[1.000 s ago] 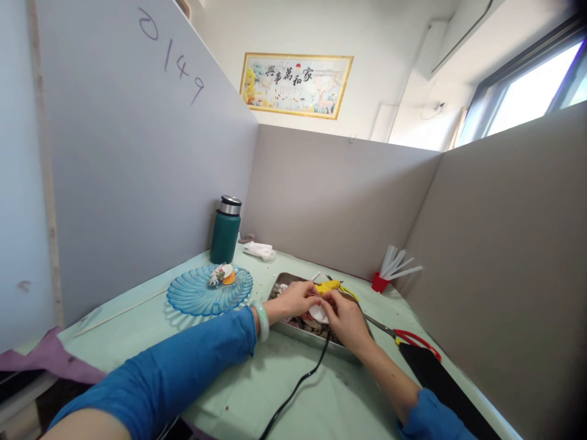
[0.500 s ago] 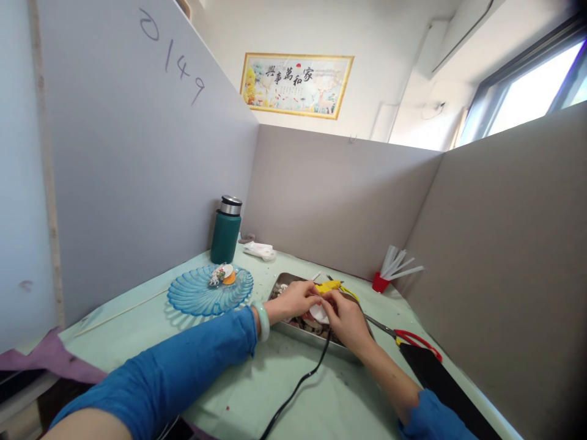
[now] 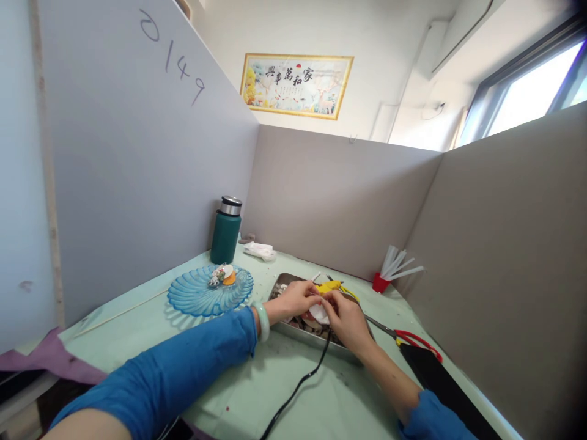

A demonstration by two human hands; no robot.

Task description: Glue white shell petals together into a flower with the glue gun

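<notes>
Both my hands meet over a metal tray [image 3: 300, 334] holding several small shells and bits. My left hand [image 3: 296, 299] and my right hand [image 3: 345, 319] pinch a white round shell [image 3: 317, 313] between their fingertips. A yellow glue gun [image 3: 331, 286] lies at the tray's far side, and its black cord [image 3: 298, 386] runs toward me under my right hand. A pale green bangle [image 3: 262, 320] circles my left wrist.
A blue glass plate [image 3: 197, 296] with a small shell piece sits left of the tray. Behind it stand a green flask [image 3: 225, 230] and white tissue [image 3: 259, 249]. Red-handled scissors [image 3: 408, 337], a black slab [image 3: 440, 385] and a red cup of white sticks [image 3: 383, 278] lie right. Grey partitions enclose the table.
</notes>
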